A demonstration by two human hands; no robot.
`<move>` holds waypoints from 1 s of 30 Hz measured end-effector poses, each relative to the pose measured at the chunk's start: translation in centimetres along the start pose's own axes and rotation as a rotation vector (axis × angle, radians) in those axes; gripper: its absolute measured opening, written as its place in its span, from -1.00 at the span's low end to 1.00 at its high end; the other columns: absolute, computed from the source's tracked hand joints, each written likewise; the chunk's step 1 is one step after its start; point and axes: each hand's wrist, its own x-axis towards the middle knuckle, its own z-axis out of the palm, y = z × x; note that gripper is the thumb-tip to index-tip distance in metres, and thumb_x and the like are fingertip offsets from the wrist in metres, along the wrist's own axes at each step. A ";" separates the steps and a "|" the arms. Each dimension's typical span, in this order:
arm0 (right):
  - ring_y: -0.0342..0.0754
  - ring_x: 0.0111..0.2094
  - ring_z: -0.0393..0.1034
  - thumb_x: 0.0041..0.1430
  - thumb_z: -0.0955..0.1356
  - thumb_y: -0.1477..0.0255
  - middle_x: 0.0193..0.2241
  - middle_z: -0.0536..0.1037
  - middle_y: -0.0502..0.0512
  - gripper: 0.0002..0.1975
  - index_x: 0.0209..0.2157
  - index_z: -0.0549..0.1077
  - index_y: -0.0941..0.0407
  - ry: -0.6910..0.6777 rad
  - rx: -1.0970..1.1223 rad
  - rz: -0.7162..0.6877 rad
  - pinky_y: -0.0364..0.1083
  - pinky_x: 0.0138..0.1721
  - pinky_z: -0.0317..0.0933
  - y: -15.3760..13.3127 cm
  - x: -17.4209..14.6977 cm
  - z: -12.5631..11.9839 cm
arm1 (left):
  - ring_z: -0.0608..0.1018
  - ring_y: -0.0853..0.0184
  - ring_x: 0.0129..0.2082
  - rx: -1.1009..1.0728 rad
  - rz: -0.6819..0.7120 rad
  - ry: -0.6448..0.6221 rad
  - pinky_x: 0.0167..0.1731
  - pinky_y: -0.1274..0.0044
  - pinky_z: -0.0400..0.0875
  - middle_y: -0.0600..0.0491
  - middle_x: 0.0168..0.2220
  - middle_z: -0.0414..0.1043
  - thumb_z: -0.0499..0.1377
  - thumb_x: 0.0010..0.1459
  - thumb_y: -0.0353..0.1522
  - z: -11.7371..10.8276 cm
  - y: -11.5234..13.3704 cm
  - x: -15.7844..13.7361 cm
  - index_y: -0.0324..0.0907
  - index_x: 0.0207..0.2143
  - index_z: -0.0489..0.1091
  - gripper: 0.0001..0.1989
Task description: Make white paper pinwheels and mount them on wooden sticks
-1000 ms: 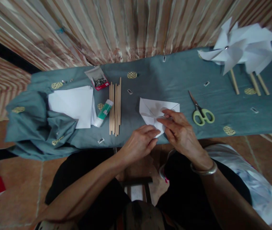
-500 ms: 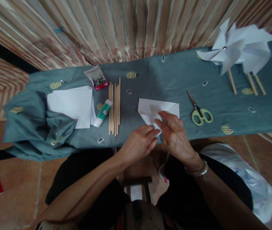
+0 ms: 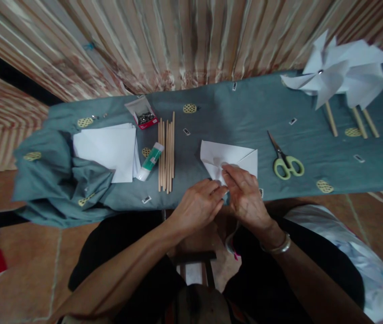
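Observation:
A folded sheet of white paper [image 3: 230,153] lies near the front edge of the table, with creases running to its right corner. My left hand [image 3: 201,201] is closed at the paper's near corner, fingertips pinching its edge. My right hand [image 3: 248,201] bends over the paper from the right, its fingers drawn together and pressed on the folded part. Both sets of fingertips almost meet and hide the near corner. Green-handled scissors [image 3: 284,159] lie to the right of the paper, blades pointing away.
Left of the paper lie several wooden sticks [image 3: 169,155], a glue stick [image 3: 151,162], an open box of small metal pins [image 3: 145,116] and a stack of white paper [image 3: 107,150]. White paper pinwheels [image 3: 328,78] on sticks rest at the far right. Bunched cloth [image 3: 56,175] covers the left end.
My right fingers have closed together and moved down onto the paper's fold. My left hand stays at the near corner. The whole view has shifted slightly.

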 end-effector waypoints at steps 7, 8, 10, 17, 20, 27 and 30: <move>0.12 0.14 0.28 0.26 0.15 0.59 0.14 0.40 0.24 -0.60 0.04 0.42 0.11 0.003 0.165 0.092 0.17 0.09 0.23 1.8 0.5 -1.9 | 0.52 0.28 -0.20 -0.004 0.003 -0.008 -0.17 0.44 0.49 -0.05 -0.19 0.47 0.08 0.24 -0.45 -0.1 0.1 0.0 -0.27 -0.13 0.38 -0.83; 0.10 0.15 0.28 0.25 0.14 0.58 0.16 0.39 0.21 -0.58 0.07 0.40 0.08 0.018 0.198 0.112 0.17 0.11 0.23 2.3 0.8 -2.3 | 0.52 0.28 -0.20 -0.004 0.004 -0.007 -0.17 0.44 0.49 -0.06 -0.18 0.47 0.07 0.25 -0.45 -0.1 0.1 0.0 -0.27 -0.13 0.38 -0.83; 0.09 0.19 0.24 0.25 0.13 0.57 0.18 0.36 0.19 -0.53 0.14 0.35 0.07 0.060 0.196 0.168 0.18 0.16 0.18 3.4 1.4 -2.7 | 0.53 0.28 -0.21 0.001 0.007 -0.005 -0.18 0.44 0.49 -0.06 -0.18 0.47 0.07 0.25 -0.45 -0.1 0.0 0.0 -0.27 -0.12 0.38 -0.82; 0.21 0.18 0.27 0.31 0.20 0.31 0.13 0.42 0.36 -0.53 0.15 0.35 0.25 0.033 0.040 0.211 0.21 0.16 0.17 5.9 3.5 -2.4 | 0.52 0.28 -0.21 0.008 0.038 0.053 -0.20 0.44 0.50 -0.05 -0.20 0.49 0.07 0.25 -0.45 -0.2 -0.2 0.0 -0.28 -0.09 0.38 -0.80; 0.19 0.05 0.41 0.27 0.25 0.28 -0.01 0.54 0.32 -0.58 0.05 0.45 0.21 0.045 0.082 0.229 0.19 0.10 0.25 6.4 3.6 -3.1 | 0.52 0.28 -0.22 0.009 0.053 0.089 -0.20 0.43 0.50 -0.05 -0.19 0.50 0.06 0.26 -0.46 -0.6 -0.6 -0.2 -0.28 -0.08 0.39 -0.79; 0.02 -0.35 0.53 0.15 0.35 0.30 -0.34 0.64 0.09 -0.65 -0.05 0.54 0.10 -0.016 0.285 0.454 -0.02 -0.28 0.40 7.1 2.7 -4.5 | 0.51 0.27 -0.18 0.013 0.062 0.155 -0.17 0.39 0.48 -0.07 -0.15 0.51 0.09 0.23 -0.52 -2.1 -2.6 -0.2 -0.24 -0.12 0.43 -0.80; -0.03 -0.45 0.49 0.11 0.37 0.29 -0.41 0.63 0.05 -0.65 -0.08 0.55 0.12 -0.029 0.356 0.508 -0.06 -0.39 0.36 6.9 2.0 -4.5 | 0.51 0.25 -0.15 0.045 0.062 0.187 -0.13 0.35 0.46 -0.07 -0.14 0.51 0.07 0.22 -0.53 -2.3 -3.6 0.2 -0.23 -0.15 0.45 -0.79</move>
